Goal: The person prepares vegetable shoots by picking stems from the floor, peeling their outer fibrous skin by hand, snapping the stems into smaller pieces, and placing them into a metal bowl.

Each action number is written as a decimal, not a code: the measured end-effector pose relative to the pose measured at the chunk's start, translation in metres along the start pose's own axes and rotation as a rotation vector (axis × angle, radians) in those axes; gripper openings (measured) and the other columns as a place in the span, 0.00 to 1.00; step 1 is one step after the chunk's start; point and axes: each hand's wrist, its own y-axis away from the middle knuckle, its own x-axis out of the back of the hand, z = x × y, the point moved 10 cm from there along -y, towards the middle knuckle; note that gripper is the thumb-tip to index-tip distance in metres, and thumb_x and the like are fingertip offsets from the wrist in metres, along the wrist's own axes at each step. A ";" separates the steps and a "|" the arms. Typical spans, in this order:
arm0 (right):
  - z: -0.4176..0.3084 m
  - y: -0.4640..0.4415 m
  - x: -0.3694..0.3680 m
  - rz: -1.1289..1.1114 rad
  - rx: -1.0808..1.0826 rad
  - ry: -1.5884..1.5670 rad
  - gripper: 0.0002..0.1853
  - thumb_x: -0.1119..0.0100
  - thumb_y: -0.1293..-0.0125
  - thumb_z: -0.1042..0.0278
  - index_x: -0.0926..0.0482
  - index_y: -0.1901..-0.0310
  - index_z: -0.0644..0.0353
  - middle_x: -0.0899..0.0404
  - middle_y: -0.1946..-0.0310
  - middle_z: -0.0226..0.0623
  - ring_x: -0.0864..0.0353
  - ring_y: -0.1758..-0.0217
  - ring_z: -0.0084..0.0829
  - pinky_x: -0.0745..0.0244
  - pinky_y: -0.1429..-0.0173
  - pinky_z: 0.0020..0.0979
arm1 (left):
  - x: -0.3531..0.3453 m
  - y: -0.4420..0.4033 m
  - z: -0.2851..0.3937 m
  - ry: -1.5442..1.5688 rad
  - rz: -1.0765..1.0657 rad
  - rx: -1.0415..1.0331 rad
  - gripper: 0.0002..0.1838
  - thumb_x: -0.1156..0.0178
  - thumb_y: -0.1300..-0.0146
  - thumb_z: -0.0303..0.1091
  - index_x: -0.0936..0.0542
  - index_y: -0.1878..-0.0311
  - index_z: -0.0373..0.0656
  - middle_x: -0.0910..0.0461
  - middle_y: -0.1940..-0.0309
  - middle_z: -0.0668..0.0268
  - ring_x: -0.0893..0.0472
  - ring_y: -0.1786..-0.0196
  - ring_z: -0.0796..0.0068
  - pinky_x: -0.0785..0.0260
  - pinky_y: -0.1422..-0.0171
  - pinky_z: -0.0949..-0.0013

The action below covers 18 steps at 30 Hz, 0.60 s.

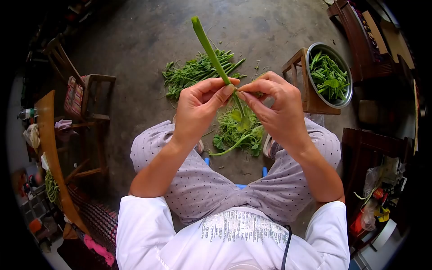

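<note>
A long green vine stalk (209, 49) slants up and away in front of me, with a small leaf (243, 121) at its lower end. My left hand (202, 99) pinches it between thumb and forefinger near the middle. Right beside that grip, my right hand (276, 101) has its thumb and forefinger pressed together on a thin strand at the stalk; the fingertips partly hide it. Below the hands, a heap of leafy trimmings and curly tendrils (238, 135) lies on the floor between my feet. Farther off is a pile of green leafy stalks (193, 72).
A metal basin (348, 96) of green stalk pieces (328, 74) sits on a wooden stool (310, 101) at right. At left stand a wooden chair (92, 78) and a wooden table edge (49, 135). Dark wooden furniture (364, 45) lines the right side. I sit on something blue (241, 186).
</note>
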 end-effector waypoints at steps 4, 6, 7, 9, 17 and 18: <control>-0.004 0.000 -0.001 0.025 0.017 0.040 0.05 0.36 0.46 0.75 0.17 0.67 0.64 0.22 0.71 0.39 0.19 0.72 0.33 0.24 0.66 0.29 | 0.002 0.001 0.004 -0.046 0.043 -0.061 0.13 0.40 0.36 0.30 0.21 0.51 0.34 0.18 0.62 0.67 0.21 0.61 0.83 0.29 0.56 0.79; -0.004 0.001 -0.003 0.027 0.018 0.063 0.05 0.36 0.46 0.75 0.18 0.68 0.64 0.23 0.71 0.39 0.20 0.72 0.34 0.25 0.67 0.30 | 0.002 0.001 0.004 -0.046 0.044 -0.061 0.13 0.40 0.36 0.30 0.21 0.51 0.33 0.18 0.62 0.67 0.21 0.61 0.83 0.29 0.56 0.79; -0.004 0.001 -0.004 0.030 0.018 0.086 0.04 0.36 0.47 0.75 0.18 0.69 0.64 0.23 0.72 0.39 0.20 0.72 0.35 0.26 0.67 0.32 | 0.002 0.001 0.003 -0.045 0.043 -0.061 0.13 0.40 0.36 0.30 0.21 0.52 0.33 0.18 0.62 0.66 0.21 0.61 0.83 0.28 0.55 0.79; -0.005 0.001 -0.006 0.041 0.036 0.110 0.04 0.37 0.47 0.75 0.19 0.70 0.64 0.24 0.72 0.39 0.21 0.72 0.36 0.27 0.67 0.34 | 0.003 0.002 0.001 -0.038 0.044 -0.059 0.13 0.40 0.36 0.30 0.21 0.52 0.33 0.18 0.61 0.66 0.21 0.61 0.83 0.28 0.55 0.78; -0.008 0.005 -0.010 0.056 0.131 0.211 0.05 0.39 0.48 0.75 0.24 0.69 0.64 0.27 0.70 0.41 0.24 0.65 0.42 0.29 0.61 0.39 | 0.001 0.002 -0.002 -0.059 0.035 -0.052 0.13 0.41 0.35 0.31 0.21 0.52 0.33 0.18 0.60 0.64 0.21 0.60 0.82 0.28 0.54 0.77; -0.006 0.005 -0.011 0.051 0.121 0.204 0.05 0.39 0.48 0.75 0.24 0.69 0.64 0.27 0.70 0.41 0.24 0.65 0.42 0.29 0.61 0.39 | 0.001 0.002 -0.002 -0.057 0.024 -0.053 0.13 0.42 0.35 0.31 0.21 0.51 0.33 0.18 0.59 0.65 0.22 0.60 0.82 0.28 0.54 0.77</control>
